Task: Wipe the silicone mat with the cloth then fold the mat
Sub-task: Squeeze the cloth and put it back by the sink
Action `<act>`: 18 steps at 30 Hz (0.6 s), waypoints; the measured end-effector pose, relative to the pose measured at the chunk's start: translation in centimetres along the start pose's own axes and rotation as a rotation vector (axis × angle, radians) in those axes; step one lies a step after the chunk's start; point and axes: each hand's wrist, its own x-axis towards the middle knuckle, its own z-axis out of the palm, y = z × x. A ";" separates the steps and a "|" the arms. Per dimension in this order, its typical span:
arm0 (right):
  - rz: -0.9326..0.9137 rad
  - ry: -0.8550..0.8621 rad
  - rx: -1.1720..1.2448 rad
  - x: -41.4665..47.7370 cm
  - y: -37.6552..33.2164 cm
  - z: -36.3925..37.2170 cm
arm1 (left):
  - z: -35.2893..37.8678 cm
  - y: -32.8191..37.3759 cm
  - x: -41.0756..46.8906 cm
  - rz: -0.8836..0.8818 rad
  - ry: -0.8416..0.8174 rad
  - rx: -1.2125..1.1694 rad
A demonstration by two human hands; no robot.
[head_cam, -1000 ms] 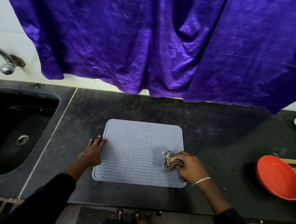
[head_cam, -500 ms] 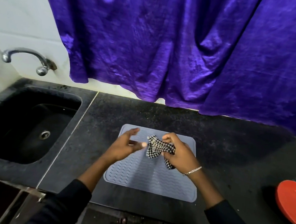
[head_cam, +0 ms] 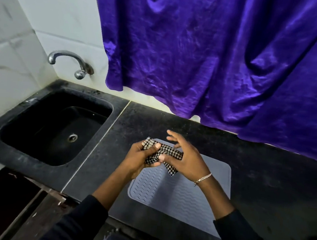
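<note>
The grey silicone mat (head_cam: 181, 197) with a wavy ribbed surface lies flat on the black counter, partly hidden under my hands and forearms. Above its far left corner I hold the small black-and-white checked cloth (head_cam: 167, 154) between both hands. My left hand (head_cam: 140, 157) grips the cloth's left end, thumb on top. On the cloth's right side my right hand (head_cam: 185, 159) has its thumb against the fabric while its fingers spread out straight beyond it. A chain bracelet sits on the right wrist.
A black sink (head_cam: 56, 127) with a metal tap (head_cam: 70, 61) lies to the left. A purple curtain (head_cam: 218, 58) hangs over the counter's back edge. The black counter (head_cam: 263, 184) extends to the right of the mat.
The cloth left the mat and came up between both hands; my left hand came off the mat's edge and took hold of it. The view swung left, so the red bowl is out of sight.
</note>
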 end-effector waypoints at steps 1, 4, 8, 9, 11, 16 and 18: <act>0.038 0.034 0.050 0.5 -0.2 0.5 | -0.7 0.3 0.1 0.014 0.024 0.003; 0.200 0.048 0.246 2.4 -0.2 2.3 | -3.0 1.3 0.9 0.044 0.071 -0.003; 0.391 0.007 0.557 5.9 -1.4 6.1 | -7.3 2.9 2.8 0.069 0.116 0.004; 0.421 0.019 0.641 6.8 -1.9 7.0 | -8.4 3.3 3.3 0.069 0.122 0.006; 0.450 0.038 0.726 9.3 -3.2 9.1 | -11.4 4.3 4.3 0.063 0.138 0.004; 0.427 0.048 0.693 16.6 -5.7 15.0 | -20.1 7.6 6.3 0.054 0.164 0.045; 0.397 0.066 0.651 19.8 -6.9 17.8 | -23.9 9.2 7.0 0.061 0.170 0.058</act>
